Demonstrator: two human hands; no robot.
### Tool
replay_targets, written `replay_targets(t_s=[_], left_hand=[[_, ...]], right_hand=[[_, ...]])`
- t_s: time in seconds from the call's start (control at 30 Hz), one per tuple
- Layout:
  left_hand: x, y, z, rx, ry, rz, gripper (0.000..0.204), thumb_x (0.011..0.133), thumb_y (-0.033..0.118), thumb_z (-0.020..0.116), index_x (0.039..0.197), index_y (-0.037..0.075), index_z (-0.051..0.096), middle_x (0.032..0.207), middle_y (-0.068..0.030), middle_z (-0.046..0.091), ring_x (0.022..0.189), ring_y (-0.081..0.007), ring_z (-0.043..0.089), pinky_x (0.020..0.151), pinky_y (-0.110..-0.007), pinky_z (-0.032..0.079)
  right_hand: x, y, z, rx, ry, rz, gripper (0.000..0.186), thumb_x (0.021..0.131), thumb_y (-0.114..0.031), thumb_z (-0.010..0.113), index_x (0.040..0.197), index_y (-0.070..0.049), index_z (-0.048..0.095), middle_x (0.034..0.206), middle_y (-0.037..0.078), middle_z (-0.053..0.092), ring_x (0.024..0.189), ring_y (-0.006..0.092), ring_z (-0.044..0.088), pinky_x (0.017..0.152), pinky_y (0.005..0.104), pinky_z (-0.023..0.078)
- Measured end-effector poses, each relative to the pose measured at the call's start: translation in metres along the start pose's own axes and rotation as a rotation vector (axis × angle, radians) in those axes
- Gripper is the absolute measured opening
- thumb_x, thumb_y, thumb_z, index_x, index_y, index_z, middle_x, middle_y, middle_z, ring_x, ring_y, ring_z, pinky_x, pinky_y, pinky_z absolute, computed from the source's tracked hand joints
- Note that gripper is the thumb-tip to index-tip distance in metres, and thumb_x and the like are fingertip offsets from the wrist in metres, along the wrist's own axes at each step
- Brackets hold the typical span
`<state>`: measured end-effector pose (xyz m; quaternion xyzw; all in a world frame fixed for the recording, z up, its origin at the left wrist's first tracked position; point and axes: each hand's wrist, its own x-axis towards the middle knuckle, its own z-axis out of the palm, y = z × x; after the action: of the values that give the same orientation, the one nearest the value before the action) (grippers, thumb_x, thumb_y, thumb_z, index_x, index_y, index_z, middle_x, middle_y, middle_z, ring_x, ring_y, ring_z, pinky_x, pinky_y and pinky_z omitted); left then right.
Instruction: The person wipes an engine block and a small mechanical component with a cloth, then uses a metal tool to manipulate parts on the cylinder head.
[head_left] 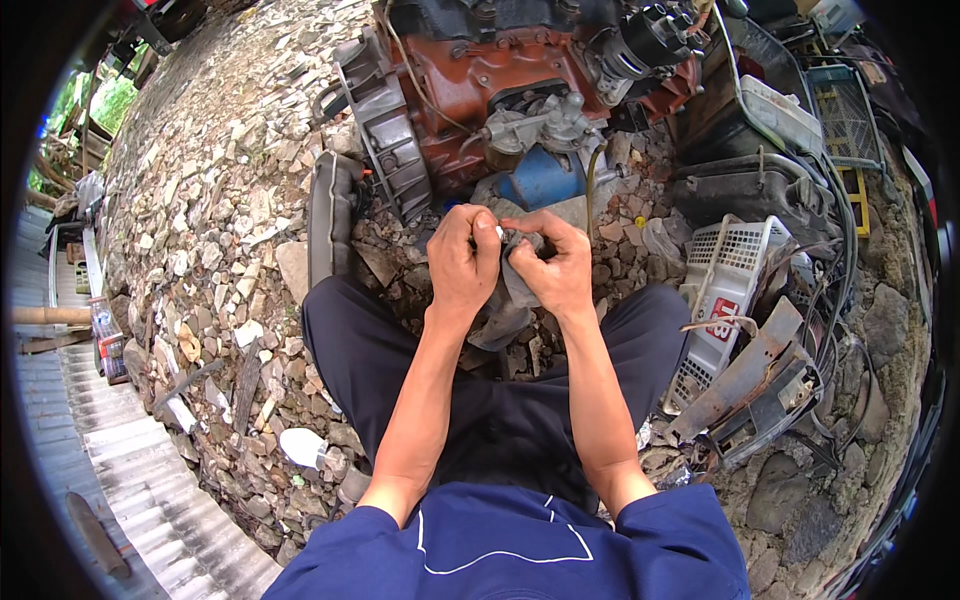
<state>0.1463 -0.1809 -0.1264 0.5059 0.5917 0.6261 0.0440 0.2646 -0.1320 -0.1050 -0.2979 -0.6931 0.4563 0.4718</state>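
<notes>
Tightly bunched gray cloth (515,287) before a red engine (480,75)

In the head view, the left hand (464,258) pinches a small white bit (500,232); the right hand (553,264) grips the cloth, which shows between the two and just below, near the knees (645,318).

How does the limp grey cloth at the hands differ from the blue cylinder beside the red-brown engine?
The limp grey cloth hangs creased; the blue cylinder looks rounded and firm. The cloth is dull grey, the cylinder blue. The cloth touches the right hand; the cylinder sits apart.
</notes>
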Motion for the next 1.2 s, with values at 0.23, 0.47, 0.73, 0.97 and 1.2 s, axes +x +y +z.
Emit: replay_targets(t_s=[0.23, 0.47, 0.73, 0.97, 1.2], left_hand=[[-0.005, -0.009, 0.000, 0.006, -0.036, 0.138, 0.023, 0.101, 0.020, 0.053, 0.086, 0.003, 0.057, 0.074, -0.0117, 0.060, 0.064, -0.0302, 0.057, 0.059, -0.039, 0.045], [-0.006, -0.003, -0.002, -0.108, 0.057, -0.095, 0.032, 0.106, 0.030, 0.046, 0.092, 0.002, 0.055, 0.069, -0.0012, 0.052, 0.057, -0.0070, 0.043, 0.054, -0.027, 0.037], [-0.003, 0.001, 0.002, -0.055, 0.075, -0.035, 0.032, 0.105, 0.030, 0.047, 0.092, 0.003, 0.056, 0.072, -0.0042, 0.056, 0.061, -0.0120, 0.049, 0.057, -0.029, 0.041], [-0.011, -0.004, -0.003, 0.040, -0.003, 0.017, 0.033, 0.104, 0.029, 0.048, 0.088, 0.002, 0.058, 0.076, -0.0114, 0.060, 0.062, -0.0232, 0.057, 0.059, -0.035, 0.046], [-0.011, 0.000, -0.002, -0.073, 0.085, -0.169, 0.034, 0.106, 0.029, 0.047, 0.088, 0.002, 0.056, 0.069, -0.0028, 0.054, 0.059, -0.0094, 0.050, 0.055, -0.028, 0.041]], right_hand=[[0.000, 0.005, 0.001, 0.065, 0.017, 0.337, 0.016, 0.085, -0.008, 0.058, 0.088, 0.003, 0.068, 0.072, 0.002, 0.064, 0.064, 0.0028, 0.050, 0.057, 0.0225, 0.040], [0.001, 0.017, -0.014, 0.697, 0.325, 0.350, 0.020, 0.095, -0.006, 0.045, 0.100, -0.002, 0.064, 0.088, 0.002, 0.064, 0.078, 0.0090, 0.058, 0.072, 0.0246, 0.048], [-0.005, 0.003, 0.005, -0.085, -0.019, -0.241, 0.025, 0.084, 0.000, 0.054, 0.107, 0.001, 0.064, 0.091, 0.011, 0.067, 0.078, 0.0174, 0.064, 0.069, 0.0281, 0.049], [-0.012, 0.001, 0.010, -0.126, 0.015, 0.039, 0.018, 0.085, -0.003, 0.055, 0.098, 0.001, 0.066, 0.071, 0.008, 0.061, 0.061, 0.0128, 0.055, 0.055, 0.0292, 0.044], [-0.003, 0.017, 0.007, 0.198, 0.358, 0.354, 0.022, 0.094, -0.007, 0.046, 0.091, -0.002, 0.067, 0.075, -0.003, 0.053, 0.067, 0.0053, 0.042, 0.060, 0.0237, 0.034]])
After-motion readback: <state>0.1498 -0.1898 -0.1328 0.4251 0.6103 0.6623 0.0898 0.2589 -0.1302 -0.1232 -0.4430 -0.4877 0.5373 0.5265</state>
